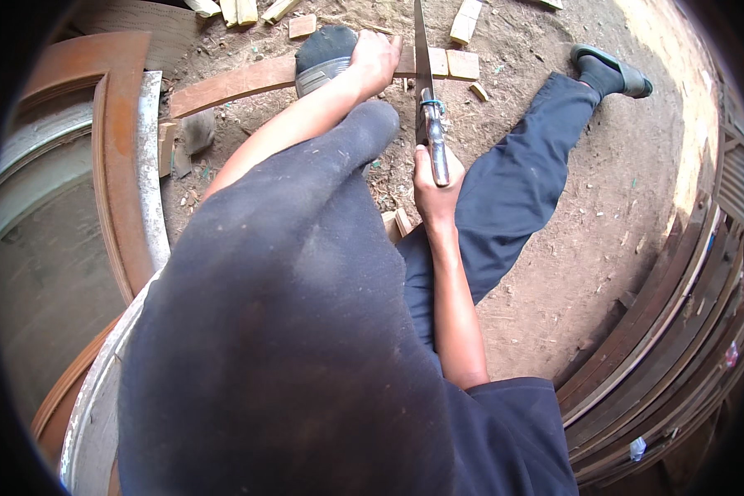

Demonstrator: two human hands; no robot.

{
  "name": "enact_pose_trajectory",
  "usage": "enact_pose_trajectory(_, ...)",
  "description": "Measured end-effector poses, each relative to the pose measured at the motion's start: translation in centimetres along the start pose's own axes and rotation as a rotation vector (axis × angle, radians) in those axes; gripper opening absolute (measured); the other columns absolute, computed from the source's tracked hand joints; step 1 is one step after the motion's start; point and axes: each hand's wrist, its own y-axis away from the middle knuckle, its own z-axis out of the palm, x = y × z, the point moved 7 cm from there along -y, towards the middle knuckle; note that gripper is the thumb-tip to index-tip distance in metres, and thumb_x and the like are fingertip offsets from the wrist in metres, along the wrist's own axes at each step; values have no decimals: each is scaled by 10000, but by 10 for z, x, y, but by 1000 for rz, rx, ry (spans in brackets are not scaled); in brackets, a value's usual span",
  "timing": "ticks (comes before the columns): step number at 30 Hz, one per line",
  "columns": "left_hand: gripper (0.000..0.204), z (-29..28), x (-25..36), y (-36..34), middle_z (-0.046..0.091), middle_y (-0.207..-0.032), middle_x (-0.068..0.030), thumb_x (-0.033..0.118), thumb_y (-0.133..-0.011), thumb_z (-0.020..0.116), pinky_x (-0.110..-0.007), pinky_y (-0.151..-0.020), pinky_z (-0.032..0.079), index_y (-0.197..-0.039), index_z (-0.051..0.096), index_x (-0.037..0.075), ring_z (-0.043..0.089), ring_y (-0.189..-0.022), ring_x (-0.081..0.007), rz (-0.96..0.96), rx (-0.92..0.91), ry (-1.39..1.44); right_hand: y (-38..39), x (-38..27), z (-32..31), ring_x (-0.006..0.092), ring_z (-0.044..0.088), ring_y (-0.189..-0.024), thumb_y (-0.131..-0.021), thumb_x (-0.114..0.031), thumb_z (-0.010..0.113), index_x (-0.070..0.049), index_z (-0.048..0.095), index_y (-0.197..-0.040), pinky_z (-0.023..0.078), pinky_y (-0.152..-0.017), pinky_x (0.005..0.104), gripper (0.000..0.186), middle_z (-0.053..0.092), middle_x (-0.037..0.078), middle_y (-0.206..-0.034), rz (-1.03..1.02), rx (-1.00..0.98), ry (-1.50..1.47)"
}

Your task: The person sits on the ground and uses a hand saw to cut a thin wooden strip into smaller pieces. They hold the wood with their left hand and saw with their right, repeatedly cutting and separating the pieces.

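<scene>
A reddish-brown wooden plank (pixel 244 88) lies across the dirt at the top, with my sandalled left foot (pixel 326 54) resting on it. Just right of the foot, my left hand (pixel 377 63) is closed over the plank, its far fingertips partly hidden. My right hand (pixel 438 183) grips the handle of a handsaw (pixel 422 51), which has blue cord tied near the handle. The blade points away from me and crosses the plank right of my left hand. Beyond the blade the plank's end shows a line or gap across it.
Wood offcuts (pixel 465 21) lie scattered around the plank, including a small block (pixel 302 26). A brown wooden frame (pixel 112 165) leans at the left. Long boards (pixel 661 331) are stacked at the right. My right leg (pixel 521 178) stretches out over the dirt ground (pixel 546 331).
</scene>
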Motion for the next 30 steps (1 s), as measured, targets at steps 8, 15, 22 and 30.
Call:
enact_pose_trajectory(8,355,-2,2,2,623,-940,-177,114,-794,623,-404,-781,462,-1100,479,8,633,-903,-300,2,1,-22,39,11,-18,75,417,-528,-844,-26,583,12,536,-727,371,-492,286,131,470,42,-564,97,-14,-43)
enact_pose_trajectory(15,355,0,3,1,643,-985,-145,149,-829,580,-409,-796,421,-1153,495,32,621,-945,-272,-6,-55,-41,-8,-2,1,85,410,-508,-852,-45,585,-2,528,-715,358,-480,295,154,465,28,-558,-2,1,-33)
enact_pose_trajectory(22,358,0,5,-1,644,-983,-143,154,-828,580,-408,-788,425,-1156,496,37,621,-944,-271,3,-57,-58,37,8,-17,84,415,-521,-845,-29,584,4,531,-721,373,-489,294,139,458,32,-560,59,-1,18)
enact_pose_trajectory(30,374,2,1,3,627,-941,-165,122,-784,627,-397,-772,446,-1111,478,17,628,-895,-282,-3,-26,-26,0,0,1,53,377,-508,-870,-49,587,-21,492,-678,314,-458,266,216,443,-21,-563,-35,16,-49)
